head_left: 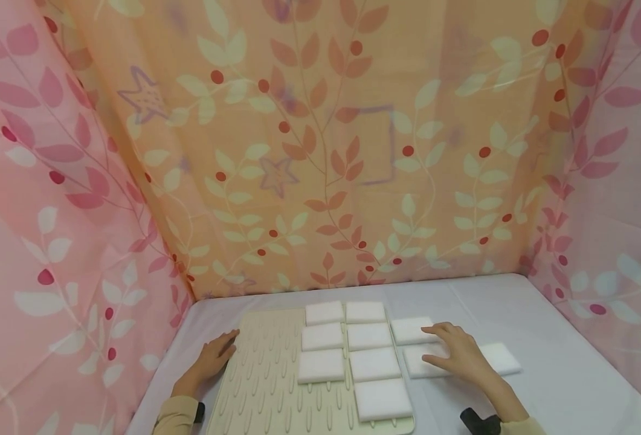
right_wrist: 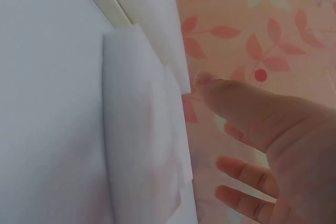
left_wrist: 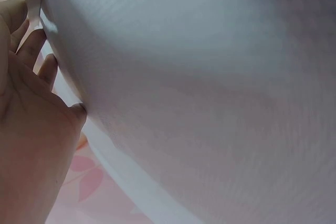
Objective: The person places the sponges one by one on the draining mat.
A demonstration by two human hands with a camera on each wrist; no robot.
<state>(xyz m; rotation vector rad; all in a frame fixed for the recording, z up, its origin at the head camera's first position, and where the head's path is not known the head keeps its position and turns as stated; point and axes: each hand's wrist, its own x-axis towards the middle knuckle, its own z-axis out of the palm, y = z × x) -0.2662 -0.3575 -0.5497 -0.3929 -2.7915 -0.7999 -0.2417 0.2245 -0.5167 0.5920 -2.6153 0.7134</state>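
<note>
A beige mat with raised ridges (head_left: 266, 374) lies on the table, with several white sponge-like blocks (head_left: 376, 364) set in two columns on its right part. At the mat's left edge is my left hand (head_left: 211, 360), fingers loosely extended and holding nothing. My right hand (head_left: 461, 353) hovers over the white blocks right of the mat, thumb and fingers spread apart. Beneath and around it are a far block (head_left: 407, 331), a nearer block (head_left: 420, 364) partly hidden by the hand, and another block (head_left: 502, 358) to the right. In the right wrist view the thumb (right_wrist: 247, 103) stands apart from the blocks.
A white cloth (head_left: 565, 374) covers the table. Patterned curtains, an orange one (head_left: 325, 205) at the back and pink ones (head_left: 81, 254) at the sides, enclose it. Black wrist straps (head_left: 480, 421) show at both sleeves.
</note>
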